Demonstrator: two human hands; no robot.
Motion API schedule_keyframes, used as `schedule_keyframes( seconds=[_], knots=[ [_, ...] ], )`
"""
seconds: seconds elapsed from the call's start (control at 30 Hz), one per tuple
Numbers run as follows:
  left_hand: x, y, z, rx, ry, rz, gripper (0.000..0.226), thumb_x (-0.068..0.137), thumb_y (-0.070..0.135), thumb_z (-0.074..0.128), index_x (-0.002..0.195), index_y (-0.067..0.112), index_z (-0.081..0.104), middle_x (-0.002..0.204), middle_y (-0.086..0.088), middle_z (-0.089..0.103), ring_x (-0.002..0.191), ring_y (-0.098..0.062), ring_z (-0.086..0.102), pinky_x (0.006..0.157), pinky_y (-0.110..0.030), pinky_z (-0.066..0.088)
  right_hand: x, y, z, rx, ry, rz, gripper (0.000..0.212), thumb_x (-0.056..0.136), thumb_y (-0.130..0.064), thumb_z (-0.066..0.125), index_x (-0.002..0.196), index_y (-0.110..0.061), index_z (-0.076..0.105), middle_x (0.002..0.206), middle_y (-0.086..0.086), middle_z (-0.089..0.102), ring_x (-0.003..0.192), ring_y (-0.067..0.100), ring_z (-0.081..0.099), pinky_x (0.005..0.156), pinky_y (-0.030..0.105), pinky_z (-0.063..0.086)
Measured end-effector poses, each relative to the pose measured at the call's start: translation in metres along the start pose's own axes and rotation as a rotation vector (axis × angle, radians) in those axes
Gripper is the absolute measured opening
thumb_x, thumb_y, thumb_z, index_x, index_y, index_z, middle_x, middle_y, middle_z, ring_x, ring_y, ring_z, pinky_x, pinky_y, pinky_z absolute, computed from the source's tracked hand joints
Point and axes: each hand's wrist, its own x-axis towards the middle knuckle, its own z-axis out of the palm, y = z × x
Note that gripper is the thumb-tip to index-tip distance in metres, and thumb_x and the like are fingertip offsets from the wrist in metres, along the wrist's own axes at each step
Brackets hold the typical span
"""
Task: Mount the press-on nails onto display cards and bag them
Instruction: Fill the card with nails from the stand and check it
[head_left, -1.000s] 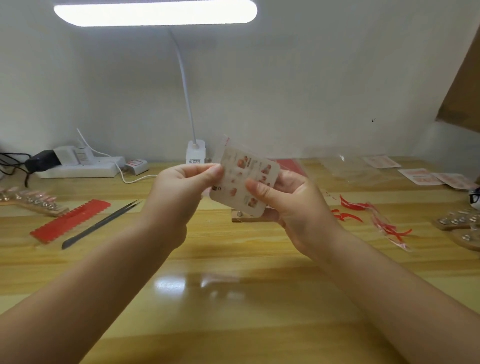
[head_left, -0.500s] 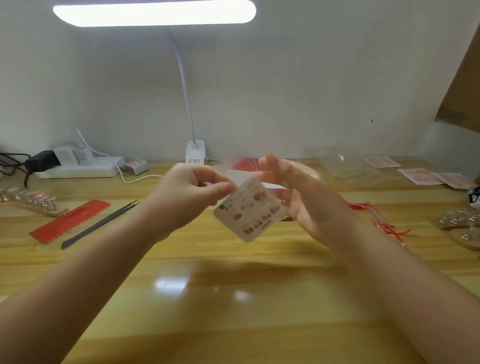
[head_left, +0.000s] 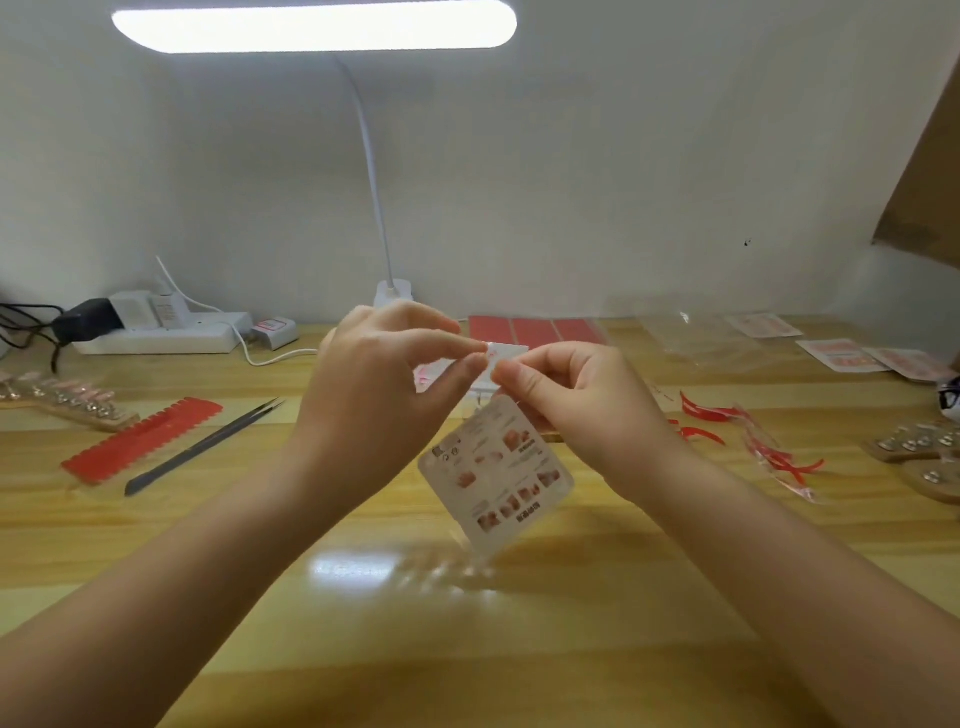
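White card (head_left: 496, 475) hangs in a clear bag above our wooden table (head_left: 363, 649). We pinch the bag's top with our left hand (head_left: 387, 384) and right hand (head_left: 576, 400), fingers curled on it.

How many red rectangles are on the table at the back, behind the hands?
3 red rectangles lie side by side in a row on the table at the back, just right of the lamp base. The hands may hide part of the left one, or more.
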Motion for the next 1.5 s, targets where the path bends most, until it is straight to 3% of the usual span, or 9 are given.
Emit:
schedule_keyframes(
  seconds=[0.13, 0.27, 0.43, 0.53, 0.73, 0.87, 1.13, 1.3, 1.5],
  knots=[
    [0.0, -0.001, 0.002, -0.008, 0.001, 0.021, 0.022, 0.086, 0.041, 0.06, 0.095, 0.029, 0.075, 0.091, 0.008, 0.069, 0.086, -0.019, 0.059, 0.076, -0.04, 0.048, -0.004, -0.006, 0.003, -0.095, -0.038, -0.089, 0.009, 0.092, -0.019, 0.063, 0.093, -0.013, 0.071, 0.084, 0.005, 0.072, 0.077, 0.021, 0.069, 0.07, 0.036, 0.059],
    [-0.001, 0.0, 0.004, -0.121, -0.015, 0.028, 0.018, 0.085, 0.025, 0.071, 0.086, 0.043, 0.066, 0.072, 0.028, 0.061, 0.069, -0.004, 0.06, 0.064, -0.016, 0.043, -0.006, -0.008, 0.004, -0.155, -0.031, -0.136, 0.008, 0.092, -0.013, 0.064, 0.095, -0.014, 0.071, 0.082, 0.002, 0.072, 0.074, 0.018, 0.068, 0.068, 0.033, 0.057],
    [-0.001, -0.002, 0.008, -0.422, 0.007, -0.212, 0.014, 0.082, 0.02, 0.074, 0.074, 0.031, 0.071, 0.064, 0.023, 0.067, 0.059, 0.004, 0.06, 0.054, -0.006, 0.04, -0.007, -0.007, 0.006, -0.186, -0.008, -0.168, 0.007, 0.091, -0.014, 0.066, 0.091, -0.015, 0.073, 0.079, -0.003, 0.071, 0.073, 0.014, 0.068, 0.068, 0.029, 0.057],
    [-0.001, -0.005, 0.009, -0.33, 0.074, -0.237, 0.019, 0.086, 0.02, 0.07, 0.072, 0.033, 0.065, 0.061, 0.019, 0.064, 0.061, 0.001, 0.059, 0.054, -0.008, 0.043, -0.007, -0.004, 0.009, -0.206, 0.01, -0.168, 0.007, 0.089, -0.012, 0.067, 0.087, -0.016, 0.073, 0.079, -0.002, 0.072, 0.074, 0.012, 0.068, 0.071, 0.035, 0.057],
    [-0.005, -0.003, 0.009, -0.073, 0.13, 0.033, 0.014, 0.089, 0.023, 0.065, 0.084, 0.012, 0.074, 0.074, 0.009, 0.063, 0.063, -0.013, 0.057, 0.059, -0.027, 0.048, -0.007, -0.004, 0.01, -0.148, 0.062, -0.13, 0.006, 0.089, -0.018, 0.068, 0.086, -0.017, 0.073, 0.078, -0.001, 0.073, 0.075, 0.013, 0.07, 0.073, 0.04, 0.058],
    [-0.006, -0.001, 0.009, -0.065, 0.082, 0.076, 0.013, 0.083, 0.023, 0.065, 0.085, 0.016, 0.076, 0.079, 0.004, 0.067, 0.065, -0.017, 0.06, 0.063, -0.037, 0.052, -0.008, -0.005, 0.01, -0.154, 0.053, -0.161, 0.007, 0.09, -0.017, 0.067, 0.089, -0.015, 0.073, 0.079, 0.0, 0.073, 0.075, 0.015, 0.069, 0.071, 0.038, 0.058],
    [-0.004, -0.002, 0.003, -0.08, 0.018, 0.094, 0.007, 0.079, 0.025, 0.071, 0.079, 0.021, 0.077, 0.07, 0.011, 0.068, 0.061, -0.007, 0.062, 0.063, -0.033, 0.054, -0.009, -0.004, 0.01, -0.26, 0.041, -0.197, 0.009, 0.09, -0.014, 0.066, 0.089, -0.017, 0.075, 0.076, -0.004, 0.071, 0.07, 0.007, 0.067, 0.065, 0.025, 0.055],
    [-0.004, -0.004, 0.007, -0.069, 0.057, 0.12, 0.006, 0.078, 0.011, 0.075, 0.078, 0.016, 0.076, 0.069, 0.014, 0.063, 0.062, -0.007, 0.059, 0.065, -0.019, 0.048, -0.008, -0.003, 0.012, -0.232, 0.052, -0.172, 0.008, 0.09, -0.015, 0.066, 0.088, -0.014, 0.074, 0.076, -0.002, 0.071, 0.07, 0.011, 0.068, 0.065, 0.031, 0.057],
    [-0.007, -0.001, 0.011, -0.064, 0.121, 0.009, 0.005, 0.075, 0.01, 0.073, 0.072, 0.013, 0.071, 0.066, 0.011, 0.062, 0.061, -0.011, 0.059, 0.063, -0.024, 0.047, -0.01, -0.003, 0.016, -0.205, 0.033, -0.187, 0.008, 0.09, -0.014, 0.066, 0.089, -0.015, 0.074, 0.077, -0.003, 0.072, 0.071, 0.01, 0.069, 0.066, 0.029, 0.057]
  ],
)
